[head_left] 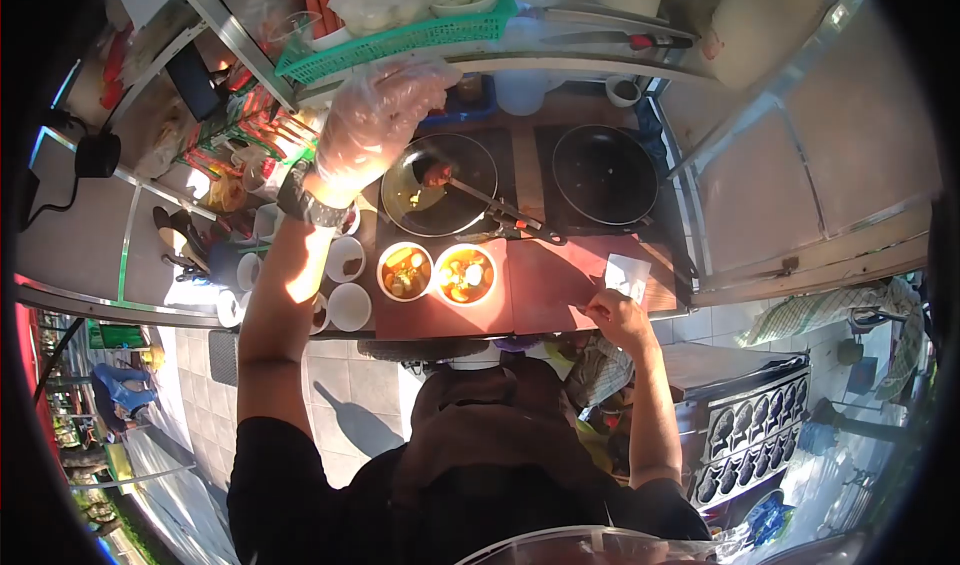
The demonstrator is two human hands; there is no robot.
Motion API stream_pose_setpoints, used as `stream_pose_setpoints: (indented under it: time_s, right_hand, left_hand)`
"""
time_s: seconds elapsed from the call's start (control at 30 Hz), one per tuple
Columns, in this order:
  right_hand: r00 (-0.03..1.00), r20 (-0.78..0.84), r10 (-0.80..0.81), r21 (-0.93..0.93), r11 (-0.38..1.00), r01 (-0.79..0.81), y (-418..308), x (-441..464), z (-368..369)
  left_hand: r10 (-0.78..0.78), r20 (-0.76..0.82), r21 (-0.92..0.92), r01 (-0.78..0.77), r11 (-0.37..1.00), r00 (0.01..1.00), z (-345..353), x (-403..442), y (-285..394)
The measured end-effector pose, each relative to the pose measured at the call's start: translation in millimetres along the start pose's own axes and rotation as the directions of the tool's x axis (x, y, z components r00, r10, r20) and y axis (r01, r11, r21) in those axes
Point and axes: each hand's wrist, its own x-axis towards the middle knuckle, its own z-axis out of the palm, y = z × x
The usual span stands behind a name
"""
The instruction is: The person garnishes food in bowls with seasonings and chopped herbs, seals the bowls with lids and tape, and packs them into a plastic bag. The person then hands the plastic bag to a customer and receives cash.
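My left hand [375, 120], in a clear plastic glove, is raised beyond a dark wok [440, 210], just under a green basket [400, 43]. Its fingers reach to the right and look apart, though the glove blurs them. A ladle or spatula with a dark handle [500, 208] rests across the wok, its reddish head inside near some yellowish food. My right hand [618, 317] is closed low over the counter's front edge, touching or beside a white paper [627, 275]; what its fingers hold is hidden. Two bowls of orange soup [405, 271] [465, 274] stand between the hands.
A second dark pan [605, 175] sits on the right burner. White cups [349, 307] crowd the counter's left side. A knife [640, 40] lies on the upper shelf. Below right is a metal appliance with fish-shaped moulds [755, 430]. Another person [125, 390] is outside at left.
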Motion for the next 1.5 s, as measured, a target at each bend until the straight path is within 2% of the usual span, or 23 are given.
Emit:
stream_pose_setpoints:
  time_s: [0.03,0.1,0.13,0.2,0.3,0.33,0.4,0.43,0.5,0.63,0.7,0.83,0.9,1.0,1.1,1.17,1.2,1.23,1.27,1.3,1.33,1.4,1.5]
  right_hand:
    - [1.000,0.004,0.011,0.014,1.000,-0.011,-1.5,0.1,0.6]
    - [1.000,0.006,-0.001,0.021,1.000,0.001,-4.3,1.4,0.8]
    - [1.000,0.019,0.004,0.031,0.999,-0.004,-4.5,0.1,1.6]
    - [1.000,0.005,-0.004,0.032,0.999,0.004,-0.6,-2.1,5.1]
    - [1.000,0.011,0.004,0.033,0.999,-0.004,-1.4,-7.4,5.6]
    - [1.000,0.000,0.006,0.032,0.999,-0.006,-0.4,-9.5,5.3]
    - [0.999,0.034,0.032,0.039,0.999,-0.033,7.0,-14.3,8.6]
    - [1.000,0.015,-0.013,0.046,0.999,0.013,14.1,-15.6,12.0]
    - [1.000,0.002,0.000,0.061,0.998,-0.001,17.8,-21.0,11.5]
    - [0.999,-0.028,-0.031,0.060,0.998,0.033,19.2,-23.3,8.1]
    - [0.999,-0.029,-0.014,0.071,0.997,0.016,13.6,-24.4,2.6]
    - [1.000,-0.011,0.008,0.075,0.997,-0.007,9.7,-24.1,-3.8]
    - [1.000,-0.004,0.015,0.073,0.997,-0.014,9.4,-22.2,-6.2]
    - [1.000,0.009,0.021,0.065,0.998,-0.022,9.9,-22.3,-11.0]
    - [0.998,0.029,0.050,0.079,0.996,-0.052,12.1,-20.6,-12.9]
    - [0.999,-0.019,0.026,0.169,0.985,-0.022,13.4,-18.0,-13.6]
    - [0.999,-0.014,0.040,0.167,0.985,-0.037,14.5,-16.3,-13.0]
    - [0.996,-0.084,-0.004,0.229,0.973,0.023,15.5,-15.3,-11.6]
    - [0.987,-0.156,-0.042,0.284,0.955,0.085,17.9,-13.9,-10.9]
    - [0.978,-0.193,-0.085,0.269,0.954,0.136,25.7,-11.5,-7.9]
    - [0.981,-0.182,-0.067,0.265,0.957,0.114,24.3,-10.9,-9.9]
    - [0.992,-0.120,-0.032,0.208,0.976,0.057,15.3,-8.1,-10.4]
    - [0.995,-0.082,-0.054,0.217,0.974,0.070,9.6,1.2,3.7]
  left_hand:
    - [-0.064,-0.113,-0.003,0.064,0.998,0.992,3.5,24.6,-17.3]
    - [0.150,0.002,0.032,-0.150,0.988,0.989,4.0,62.2,-77.8]
    - [0.156,-0.002,0.039,-0.155,0.987,0.988,7.5,74.0,-93.6]
    - [0.042,0.143,0.306,-0.084,0.948,0.989,23.9,97.6,-118.9]
    - [-0.190,0.278,0.659,-0.044,0.751,0.942,42.4,126.5,-125.2]
    - [-0.179,0.276,0.657,-0.049,0.752,0.944,39.4,136.6,-121.3]
    - [-0.259,0.458,0.551,-0.043,0.833,0.850,32.1,158.1,-115.1]
    - [-0.250,0.460,0.547,-0.050,0.835,0.852,35.8,161.8,-117.2]
    - [-0.384,0.467,0.555,0.074,0.828,0.797,40.3,166.6,-118.1]
    - [-0.420,0.506,0.557,0.087,0.826,0.753,35.8,178.4,-107.7]
    - [-0.471,0.561,0.610,0.045,0.791,0.680,35.5,183.6,-104.6]
    - [-0.450,0.597,0.606,-0.005,0.796,0.664,40.3,184.3,-107.6]
    - [-0.505,0.512,0.630,0.095,0.771,0.695,32.9,185.7,-93.7]
    - [-0.399,0.330,0.514,0.191,0.836,0.856,23.0,174.6,-72.8]
    - [-0.222,0.146,0.097,0.209,0.973,0.964,29.7,135.8,-21.3]
    - [-0.220,0.173,-0.241,0.258,0.936,0.960,63.7,78.5,37.8]
    - [-0.192,0.228,-0.316,0.259,0.913,0.955,88.5,46.2,74.0]
    - [-0.106,0.231,-0.383,0.191,0.904,0.967,110.9,12.8,105.3]
    - [-0.230,0.455,-0.751,0.510,0.420,0.860,160.5,-41.3,126.0]
    - [-0.259,0.504,-0.552,0.538,0.637,0.824,184.2,-73.4,149.1]
    - [-0.355,0.422,-0.493,0.539,0.682,0.834,216.6,-110.9,172.7]
    - [-0.419,0.494,-0.422,0.631,0.650,0.762,248.8,-158.0,190.5]
    - [-0.527,0.257,-0.255,0.582,0.772,0.810,266.0,-182.8,210.3]
